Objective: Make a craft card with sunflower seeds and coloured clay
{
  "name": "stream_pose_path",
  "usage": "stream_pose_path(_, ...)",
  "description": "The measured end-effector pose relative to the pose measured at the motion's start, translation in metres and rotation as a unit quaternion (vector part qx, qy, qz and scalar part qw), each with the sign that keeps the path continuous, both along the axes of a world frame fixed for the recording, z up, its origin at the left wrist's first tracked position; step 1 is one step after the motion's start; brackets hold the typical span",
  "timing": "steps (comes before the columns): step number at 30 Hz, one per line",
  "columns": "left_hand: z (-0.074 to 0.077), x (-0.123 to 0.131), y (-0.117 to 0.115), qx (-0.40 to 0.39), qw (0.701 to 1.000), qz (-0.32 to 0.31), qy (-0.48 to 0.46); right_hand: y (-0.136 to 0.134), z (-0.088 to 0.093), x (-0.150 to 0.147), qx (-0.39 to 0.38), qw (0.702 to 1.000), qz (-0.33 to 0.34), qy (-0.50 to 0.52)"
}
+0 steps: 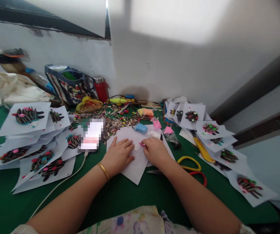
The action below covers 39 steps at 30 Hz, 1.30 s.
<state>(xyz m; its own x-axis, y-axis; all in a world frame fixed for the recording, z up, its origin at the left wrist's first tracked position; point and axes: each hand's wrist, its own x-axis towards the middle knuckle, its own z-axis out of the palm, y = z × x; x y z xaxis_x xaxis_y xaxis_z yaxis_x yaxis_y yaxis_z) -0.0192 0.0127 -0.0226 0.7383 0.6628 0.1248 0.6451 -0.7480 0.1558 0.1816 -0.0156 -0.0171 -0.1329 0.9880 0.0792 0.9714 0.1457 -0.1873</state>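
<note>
A white sheet of paper (pixel 138 174) with a faint outline drawing lies in front of me. My left hand (pixel 119 154) rests flat on its left side, fingers spread, with a gold bangle at the wrist. My right hand (pixel 155 151) pinches a small pink piece (pixel 141 144) over the paper; its exact kind is too small to tell. Between the hands a small white lump (pixel 136 148) sits on the drawing. Just beyond the fingers are packets of blue clay (pixel 141 128), white clay (pixel 153 134) and pink clay (pixel 168 130).
Scissors (pixel 190 164) lie by my right forearm, near a yellow-handled tool (pixel 203 149). Sheets with seed-covered figures are stacked left (pixel 32 130) and right (pixel 249 191). A phone (pixel 91 135) with a cable, loose sunflower seeds (pixel 116 120), a red flask (pixel 101 91) and a striped bag (pixel 66 86) stand beyond.
</note>
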Motion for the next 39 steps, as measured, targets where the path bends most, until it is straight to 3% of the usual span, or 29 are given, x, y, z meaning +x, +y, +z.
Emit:
stream_pose_path(7,0.004,0.005,-0.009,0.035,0.998,0.048,-0.016,-0.003,0.001,-0.002,-0.014,1.000,0.026,-0.007)
stream_pose_path(15,0.008,0.007,-0.007,-0.005,1.000,0.010,-0.017,-0.003,-0.001,-0.007,-0.007,0.999,0.050,-0.018)
stream_pose_path(31,0.010,0.007,-0.007,-0.018,1.000,0.014,-0.018,-0.003,0.004,-0.017,0.006,0.997,0.072,-0.040)
stream_pose_path(39,-0.006,0.002,0.002,-0.027,0.999,0.020,-0.039,-0.007,0.002,-0.007,0.001,0.999,0.040,-0.029)
